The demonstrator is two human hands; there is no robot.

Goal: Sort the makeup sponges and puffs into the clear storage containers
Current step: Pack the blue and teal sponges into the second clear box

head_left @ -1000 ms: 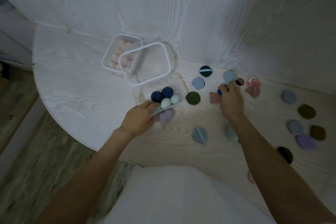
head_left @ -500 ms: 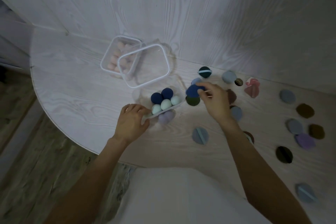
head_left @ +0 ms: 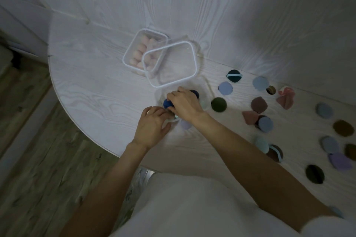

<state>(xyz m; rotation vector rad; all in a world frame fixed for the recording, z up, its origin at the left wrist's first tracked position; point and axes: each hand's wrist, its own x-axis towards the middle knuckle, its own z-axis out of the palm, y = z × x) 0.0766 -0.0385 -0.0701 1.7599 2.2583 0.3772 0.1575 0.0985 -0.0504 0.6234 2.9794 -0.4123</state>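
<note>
My right hand (head_left: 185,104) is over a small clear container (head_left: 159,94) in the middle of the table and presses a dark blue sponge (head_left: 167,103) into it with curled fingers. Another dark blue sponge (head_left: 195,93) shows behind the hand. The rest of the container's contents are hidden. My left hand (head_left: 153,127) grips the container's near edge. A lilac sponge (head_left: 185,125) lies just outside it. Behind stand a clear container with pink sponges (head_left: 143,52) and an empty white-rimmed container (head_left: 189,74) leaning on it.
Several flat puffs lie spread over the right of the table: a dark green one with a pale strap (head_left: 233,75), a periwinkle one (head_left: 225,88), an olive one (head_left: 218,104), a brown one (head_left: 259,104), pink ones (head_left: 286,97). The table's curved edge (head_left: 77,119) drops to the floor at left.
My right hand has carried the dark blue sponge leftwards from among the puffs to the small container. My left hand has stayed at the container's near edge.
</note>
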